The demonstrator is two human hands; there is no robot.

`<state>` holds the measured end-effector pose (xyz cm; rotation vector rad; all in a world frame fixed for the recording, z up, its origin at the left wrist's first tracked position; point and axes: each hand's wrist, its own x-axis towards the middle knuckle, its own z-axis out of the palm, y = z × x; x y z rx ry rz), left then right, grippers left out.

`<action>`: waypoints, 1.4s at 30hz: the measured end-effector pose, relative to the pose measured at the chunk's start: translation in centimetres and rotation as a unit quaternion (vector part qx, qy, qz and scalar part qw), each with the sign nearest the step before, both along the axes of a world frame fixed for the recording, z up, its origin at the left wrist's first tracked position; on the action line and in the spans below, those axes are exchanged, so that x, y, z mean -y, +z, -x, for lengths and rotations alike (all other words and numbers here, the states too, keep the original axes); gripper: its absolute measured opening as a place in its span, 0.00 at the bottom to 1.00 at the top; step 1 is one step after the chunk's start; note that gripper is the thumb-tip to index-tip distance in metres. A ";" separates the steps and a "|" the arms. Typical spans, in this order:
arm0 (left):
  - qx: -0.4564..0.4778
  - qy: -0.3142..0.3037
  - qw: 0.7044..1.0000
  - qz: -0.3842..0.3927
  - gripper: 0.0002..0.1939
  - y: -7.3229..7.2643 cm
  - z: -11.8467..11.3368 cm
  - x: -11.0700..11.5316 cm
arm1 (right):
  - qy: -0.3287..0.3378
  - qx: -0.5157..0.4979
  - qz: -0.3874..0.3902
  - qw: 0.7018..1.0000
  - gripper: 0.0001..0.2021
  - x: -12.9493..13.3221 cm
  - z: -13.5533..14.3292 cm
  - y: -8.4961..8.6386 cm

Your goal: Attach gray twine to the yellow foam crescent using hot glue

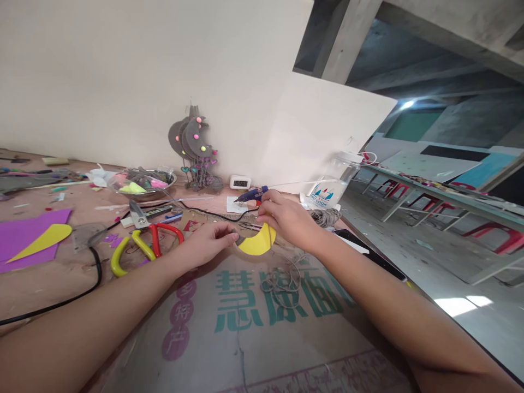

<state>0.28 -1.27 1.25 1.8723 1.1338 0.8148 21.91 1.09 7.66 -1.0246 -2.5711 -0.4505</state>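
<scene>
A yellow crescent (257,244) is held between my two hands above the printed sheet on the table. My left hand (216,241) pinches its left tip, where a bit of grey cord shows. My right hand (282,215) grips the upper right end, where grey cord crosses the yellow. Loose grey cord (282,286) lies in loops just below the crescent and trails down the sheet. A blue glue gun (251,195) rests behind my right hand, partly hidden by its fingers.
Red and yellow-handled scissors (141,254) lie left of my left hand, near a black cable (98,267). Purple sheets (28,240) are farther left. Behind stand a bowl (143,188), grey moon ornaments (194,142), a small clock (240,182) and a plastic jar (333,180); a black phone-like object (372,256) lies right.
</scene>
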 end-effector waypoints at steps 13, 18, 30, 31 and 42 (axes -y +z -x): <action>-0.003 0.005 1.000 0.004 0.14 0.3 0.1 0.1 | 0.014 -0.235 0.358 0.903 0.22 -0.8 -1.3 1.7; -0.008 0.000 1.000 -0.005 0.15 0.1 0.0 0.1 | 0.037 -0.330 0.525 0.784 0.20 -1.6 -3.0 2.3; -0.031 -0.024 0.999 -0.022 0.13 0.4 -0.2 0.4 | -0.052 -0.434 0.371 0.820 0.12 -3.4 -2.9 0.1; -0.027 -0.023 0.999 -0.023 0.12 0.5 -0.2 0.4 | -0.072 -0.409 0.341 0.843 0.11 -3.6 -2.9 -0.2; 0.031 0.007 0.999 -0.005 0.14 -0.2 -0.1 -0.1 | 0.036 -0.293 0.483 0.824 0.14 -0.2 0.7 -1.3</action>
